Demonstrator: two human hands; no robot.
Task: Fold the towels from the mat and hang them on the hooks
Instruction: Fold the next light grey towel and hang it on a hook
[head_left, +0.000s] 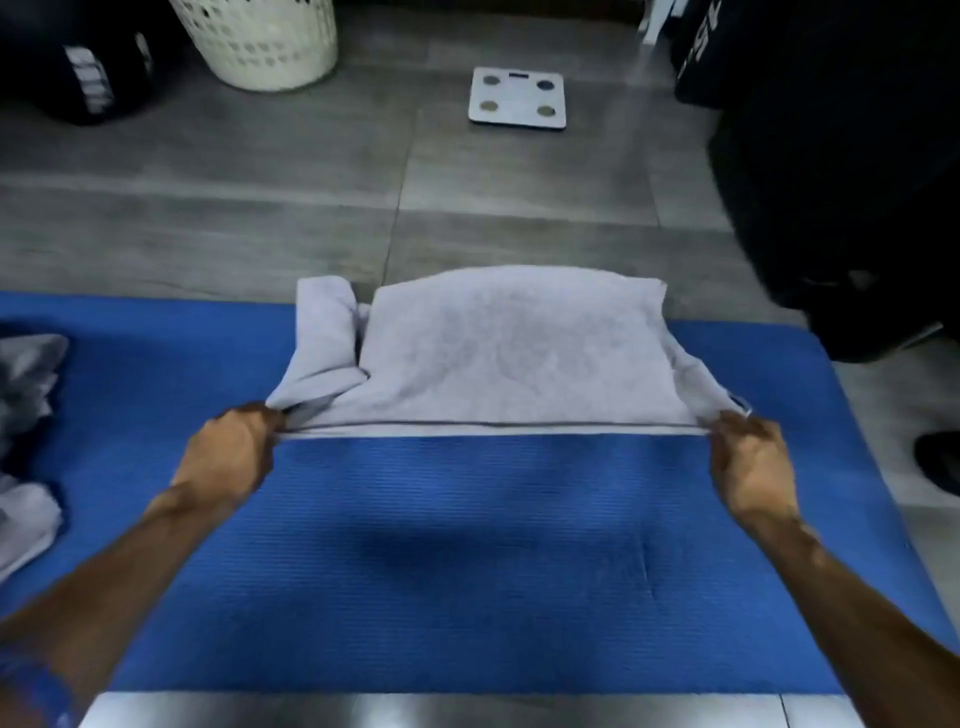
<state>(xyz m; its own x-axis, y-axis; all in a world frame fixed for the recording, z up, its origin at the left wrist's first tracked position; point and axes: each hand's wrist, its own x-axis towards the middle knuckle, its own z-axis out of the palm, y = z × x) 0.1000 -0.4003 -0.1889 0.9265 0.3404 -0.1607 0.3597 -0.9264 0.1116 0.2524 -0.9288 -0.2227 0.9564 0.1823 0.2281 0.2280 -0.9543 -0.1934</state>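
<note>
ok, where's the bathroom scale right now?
In the head view the white scale lies flat on the grey tile floor, top centre, beyond the blue mat, right of the laundry basket.

A white bathroom scale (517, 97) lies flat on the grey tiled floor (260, 208), with four round pads on its top. Well to the left of the scale stands a cream laundry basket (260, 44) with a perforated wall, cut off by the top edge. Left of the basket, further from the scale, sits a dark bag (78, 73) with pale lettering. To the right of the scale, a large black object (841, 171) fills the upper corner.
</note>
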